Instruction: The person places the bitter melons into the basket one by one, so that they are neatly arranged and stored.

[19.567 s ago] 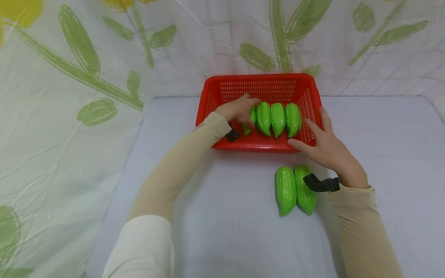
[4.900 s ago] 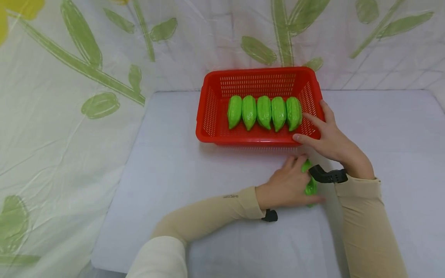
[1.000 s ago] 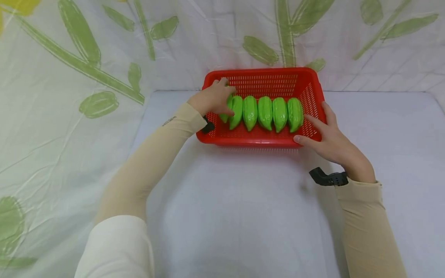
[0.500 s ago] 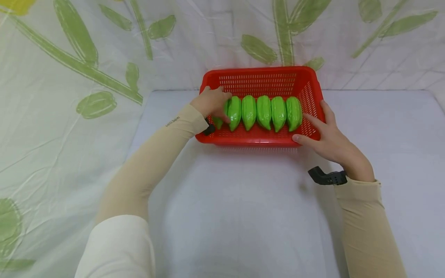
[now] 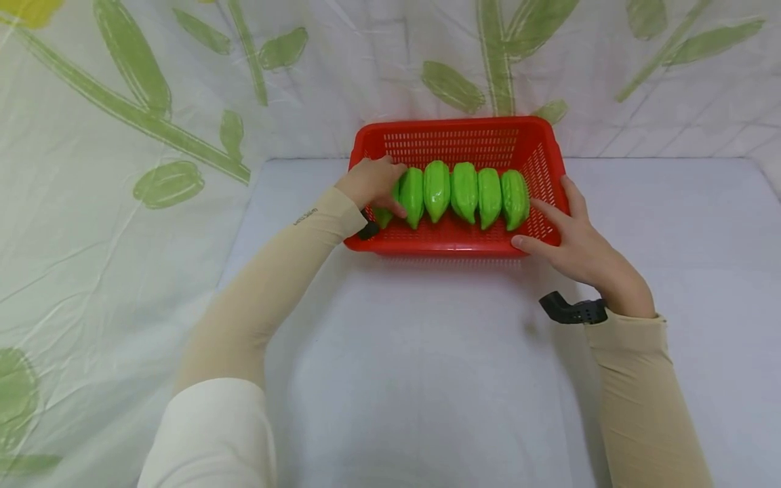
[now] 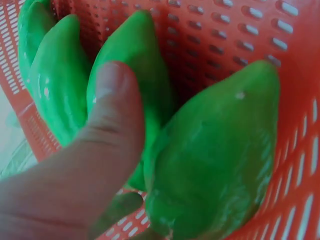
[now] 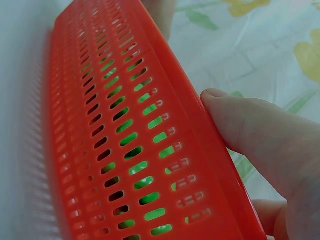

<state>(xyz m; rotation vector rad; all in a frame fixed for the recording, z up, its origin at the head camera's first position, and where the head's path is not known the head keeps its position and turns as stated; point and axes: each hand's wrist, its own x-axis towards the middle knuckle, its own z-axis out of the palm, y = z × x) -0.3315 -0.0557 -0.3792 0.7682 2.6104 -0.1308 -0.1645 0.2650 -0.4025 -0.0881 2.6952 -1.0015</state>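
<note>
Inside a red perforated plastic basket, several glossy green, ribbed, pointed fruits lie side by side in a row. My left hand curves over the leftmost green fruit at the basket's left end. The thumb lies against the neighbouring fruit in the left wrist view; the other fingers are mostly hidden. My right hand grips the basket's right near corner, thumb on the near rim, another finger inside and the rest along the outer wall. The right wrist view shows the slotted basket wall close up.
A white cloth covers the table. Behind and to the left hangs a pale sheet printed with green leaves, close to the basket's far rim. Each wrist carries a black camera mount, such as the right one.
Over the longer span, the green fruits on the table were carried by the left hand into the basket row. In the last half second, middle fruits shifted slightly toward the far wall. The right hand stays.
</note>
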